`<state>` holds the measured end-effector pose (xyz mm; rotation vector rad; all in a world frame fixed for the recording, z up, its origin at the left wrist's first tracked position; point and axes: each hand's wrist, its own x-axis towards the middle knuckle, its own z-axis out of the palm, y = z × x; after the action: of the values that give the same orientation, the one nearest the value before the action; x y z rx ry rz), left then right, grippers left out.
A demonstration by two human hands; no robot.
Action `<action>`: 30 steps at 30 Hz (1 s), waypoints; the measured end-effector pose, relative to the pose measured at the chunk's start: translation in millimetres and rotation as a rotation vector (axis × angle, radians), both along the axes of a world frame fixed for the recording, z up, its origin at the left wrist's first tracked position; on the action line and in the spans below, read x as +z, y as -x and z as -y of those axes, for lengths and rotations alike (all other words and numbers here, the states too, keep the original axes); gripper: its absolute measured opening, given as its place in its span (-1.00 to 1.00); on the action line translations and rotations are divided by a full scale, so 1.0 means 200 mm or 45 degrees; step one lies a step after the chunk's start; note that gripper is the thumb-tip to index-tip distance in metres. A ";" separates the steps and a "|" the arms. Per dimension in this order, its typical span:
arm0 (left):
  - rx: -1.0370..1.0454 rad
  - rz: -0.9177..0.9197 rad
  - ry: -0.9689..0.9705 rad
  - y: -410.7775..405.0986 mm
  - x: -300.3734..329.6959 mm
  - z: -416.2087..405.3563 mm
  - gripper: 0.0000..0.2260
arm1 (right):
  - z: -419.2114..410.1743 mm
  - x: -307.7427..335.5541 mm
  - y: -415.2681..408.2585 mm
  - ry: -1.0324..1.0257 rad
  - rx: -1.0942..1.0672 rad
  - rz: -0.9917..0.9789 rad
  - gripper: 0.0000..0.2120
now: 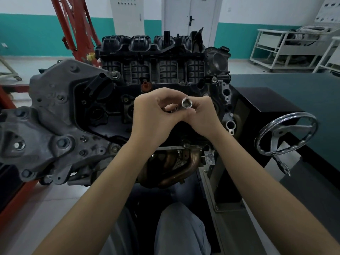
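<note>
A car engine on a stand fills the middle, with a black ribbed intake manifold on top and a rusty exhaust manifold below. Both my hands meet above the dark valve cover. My right hand pinches a shiny metal socket, its open hex end facing the camera. My left hand has its fingers curled round the metal shaft behind the socket; most of that shaft is hidden.
A chrome handwheel with a crank handle sits on the black stand at right, beside a dark green table. A red engine hoist stands at back left. White racks line the right wall. My legs are below.
</note>
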<state>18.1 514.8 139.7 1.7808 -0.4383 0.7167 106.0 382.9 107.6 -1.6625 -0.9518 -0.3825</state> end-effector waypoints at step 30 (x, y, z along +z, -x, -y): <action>-0.160 0.072 -0.070 -0.02 -0.03 -0.03 -0.70 | -0.01 -0.02 -0.01 0.067 0.055 0.100 -0.72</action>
<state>21.4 520.7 134.4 1.7705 -0.6078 0.6735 107.5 383.9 104.5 -1.6820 -1.0625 -0.3994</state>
